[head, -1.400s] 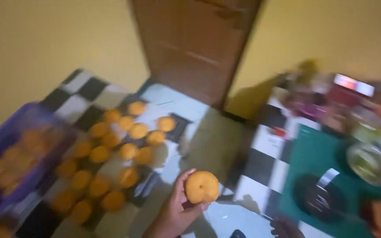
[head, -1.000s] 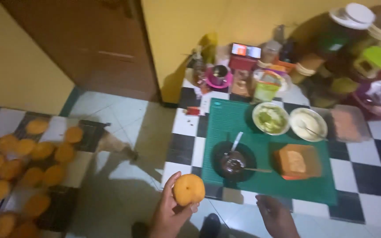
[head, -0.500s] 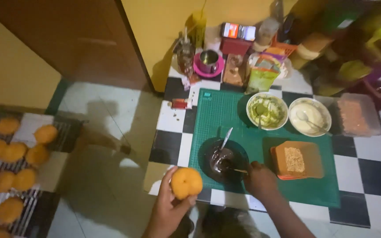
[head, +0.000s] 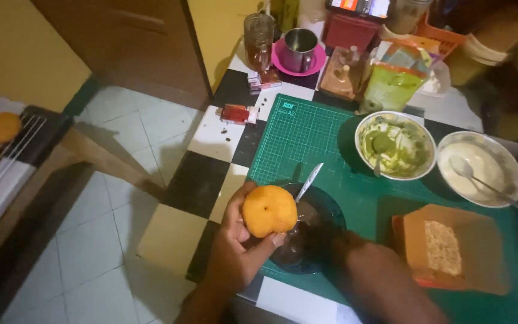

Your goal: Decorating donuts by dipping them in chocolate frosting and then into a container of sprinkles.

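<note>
Golden round bun [head: 269, 210], dimpled top.

A home kitchen floor turned into a baking spot — checkered tiles [head: 202, 180], yellow walls, a wooden door [head: 133, 42]. A green cutting mat [head: 331, 150] holds bowls of green cream [head: 395, 145] and white cream [head: 479, 168] — fried doughnuts [head: 1, 127] cool on a wire rack [head: 13, 156].

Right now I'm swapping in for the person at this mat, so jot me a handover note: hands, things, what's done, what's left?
Left hand holds a round orange bun over the near edge of the dark bowl.
Right hand: only the forearm shows, reaching to that bowl; its grip is hidden.
A spoon stands in the dark bowl. Green filling bowl, white cream bowl and orange crumb box sit on the green mat.
Done: nothing visible on this bun's surface.
Left: more buns wait on the rack at left.
</note>
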